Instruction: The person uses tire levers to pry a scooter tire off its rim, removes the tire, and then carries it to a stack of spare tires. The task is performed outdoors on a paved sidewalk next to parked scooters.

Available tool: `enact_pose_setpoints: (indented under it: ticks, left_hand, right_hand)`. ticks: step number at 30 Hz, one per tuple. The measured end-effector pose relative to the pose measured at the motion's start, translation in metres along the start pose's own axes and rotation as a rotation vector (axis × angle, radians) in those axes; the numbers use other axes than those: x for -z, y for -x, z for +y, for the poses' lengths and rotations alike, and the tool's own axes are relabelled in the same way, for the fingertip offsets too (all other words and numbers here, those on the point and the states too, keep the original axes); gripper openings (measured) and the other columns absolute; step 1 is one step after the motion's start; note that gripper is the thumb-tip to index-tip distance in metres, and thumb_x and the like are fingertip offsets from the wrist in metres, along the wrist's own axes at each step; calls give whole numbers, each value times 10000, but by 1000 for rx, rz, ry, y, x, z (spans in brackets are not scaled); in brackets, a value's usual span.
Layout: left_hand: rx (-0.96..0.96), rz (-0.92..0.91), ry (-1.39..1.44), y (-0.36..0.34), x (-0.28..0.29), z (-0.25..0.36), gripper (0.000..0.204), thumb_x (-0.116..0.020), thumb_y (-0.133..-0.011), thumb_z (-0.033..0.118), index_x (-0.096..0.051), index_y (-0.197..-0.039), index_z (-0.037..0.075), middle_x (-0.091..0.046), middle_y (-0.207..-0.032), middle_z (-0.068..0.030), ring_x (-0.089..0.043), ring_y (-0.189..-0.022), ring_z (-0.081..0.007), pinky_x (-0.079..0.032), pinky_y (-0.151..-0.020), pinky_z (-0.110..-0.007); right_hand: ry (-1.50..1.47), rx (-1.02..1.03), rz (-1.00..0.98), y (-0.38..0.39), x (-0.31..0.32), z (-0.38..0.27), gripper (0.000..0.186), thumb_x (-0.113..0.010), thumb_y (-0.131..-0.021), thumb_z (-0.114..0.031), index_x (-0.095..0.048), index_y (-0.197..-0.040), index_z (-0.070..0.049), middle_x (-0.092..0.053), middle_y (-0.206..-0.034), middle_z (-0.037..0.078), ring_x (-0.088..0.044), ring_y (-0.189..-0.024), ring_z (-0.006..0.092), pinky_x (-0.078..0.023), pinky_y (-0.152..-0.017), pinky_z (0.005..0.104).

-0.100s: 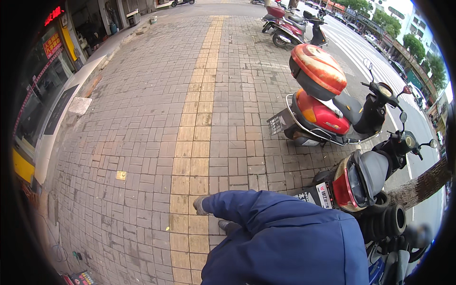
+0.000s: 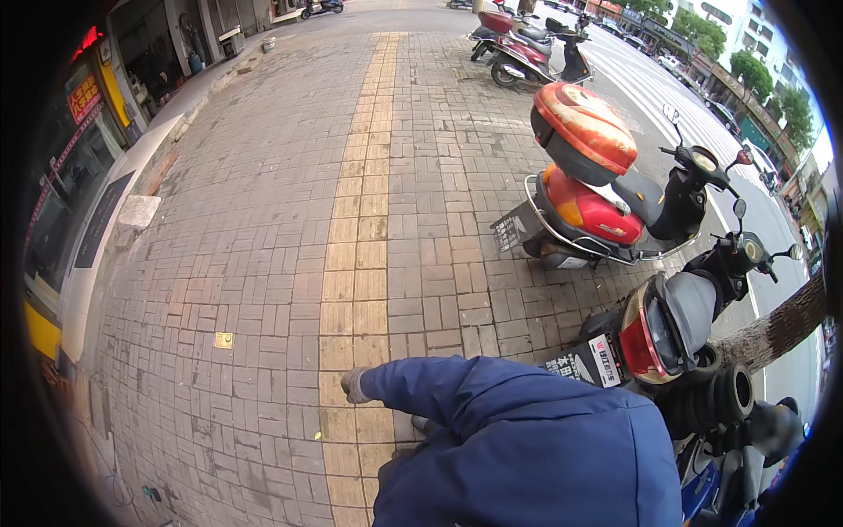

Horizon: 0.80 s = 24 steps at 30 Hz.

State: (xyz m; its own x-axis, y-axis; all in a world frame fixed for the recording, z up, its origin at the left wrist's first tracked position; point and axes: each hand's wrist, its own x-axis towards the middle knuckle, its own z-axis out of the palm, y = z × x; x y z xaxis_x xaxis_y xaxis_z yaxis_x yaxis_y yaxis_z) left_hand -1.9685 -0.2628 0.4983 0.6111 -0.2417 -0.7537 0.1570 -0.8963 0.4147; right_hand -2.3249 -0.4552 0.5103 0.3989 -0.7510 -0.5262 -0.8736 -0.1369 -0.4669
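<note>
A sleeve in dark blue (image 2: 518,404) reaches across the lower middle toward the left. At its end my right hand (image 2: 356,385), in a greyish glove, hangs over the yellow paving strip (image 2: 356,263). It touches nothing that I can see. The fingers point away and down and are too small and hidden to read. Part of a grey shoe (image 2: 421,424) shows just below the sleeve. My left hand is out of view.
A red scooter (image 2: 597,206) with an orange top box (image 2: 584,127) stands at right, beside a grey-seated scooter (image 2: 689,307). Behind them are stacked tyres (image 2: 716,395) and a tree trunk (image 2: 777,338). A stone step (image 2: 139,211) borders the shopfronts at left.
My gloved right hand has shifted slightly left and down. The paving has slid down the picture, less of the shoe shows, and a dark red item at the lower left edge has left view.
</note>
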Motion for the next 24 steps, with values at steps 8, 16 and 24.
enact_pose_setpoints:
  ticks: [8,16,24]
  left_hand:
    - [-90,-38,-15,-107,17,139,119,-584,-870,116,-549,-979,82,-462,-616,-20,-387,-424,-126,-305,-365,-290]
    - [-206,75,155,-236,144,262,119,-585,-871,114,-548,-980,81,-463,-617,-18,-389,-429,-122,-306,-368,-287]
    - [-732,302,-79,-308,201,411,440,-752,-797,245,-604,-1130,-2,-672,-954,-133,-634,-838,-199,-513,-757,-326]
  right_hand:
    - [-66,-351,-26,-37,0,56,338,-620,-752,-311,-735,-953,-66,-703,-945,184,-674,-916,338,-530,-786,439]
    - [-230,-586,-2,-84,20,14,437,-604,-813,-393,-705,-1102,-81,-696,-1061,160,-665,-982,304,-523,-865,406]
    - [-616,-662,-120,-262,107,-54,226,-656,-855,-205,-670,-1008,-40,-661,-763,102,-627,-600,190,-528,-522,367]
